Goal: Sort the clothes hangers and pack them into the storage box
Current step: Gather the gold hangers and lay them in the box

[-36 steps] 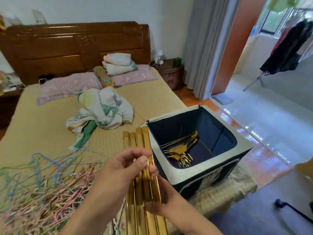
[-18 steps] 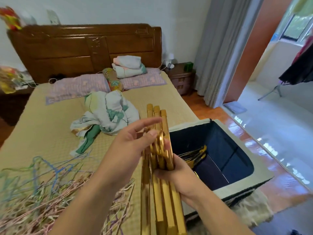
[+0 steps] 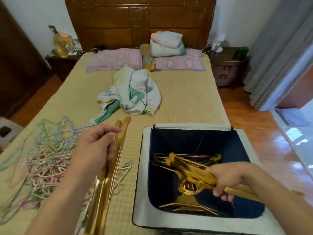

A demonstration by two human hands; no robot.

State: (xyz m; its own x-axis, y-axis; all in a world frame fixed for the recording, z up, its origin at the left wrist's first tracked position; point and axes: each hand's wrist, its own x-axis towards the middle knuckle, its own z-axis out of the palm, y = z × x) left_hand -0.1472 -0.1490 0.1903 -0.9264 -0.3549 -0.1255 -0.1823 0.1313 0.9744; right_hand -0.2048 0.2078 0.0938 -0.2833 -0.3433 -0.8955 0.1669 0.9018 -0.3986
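Observation:
My left hand (image 3: 96, 148) grips a bundle of gold hangers (image 3: 105, 185) that points away from me over the bed. Over the open storage box (image 3: 144, 167), which is dark blue inside with a pale rim, my right hand (image 3: 227, 178) grips a second bundle of gold hangers (image 3: 191, 173), tilted down into the box. More gold hangers (image 3: 188, 206) lie on the box floor. A tangled heap of thin coloured wire hangers (image 3: 42, 160) covers the bed at the left.
The box stands against the bed's right side on a wooden floor (image 3: 264, 133). A crumpled cloth (image 3: 132, 92) lies mid-bed, with pillows (image 3: 118, 60) and folded bedding (image 3: 166, 43) by the headboard. A nightstand (image 3: 227, 68) and grey curtain (image 3: 277, 48) are at the right.
The single gold bundle held in both hands has split in two. My right hand carried its part right and down into the box; my left hand kept the rest over the bed.

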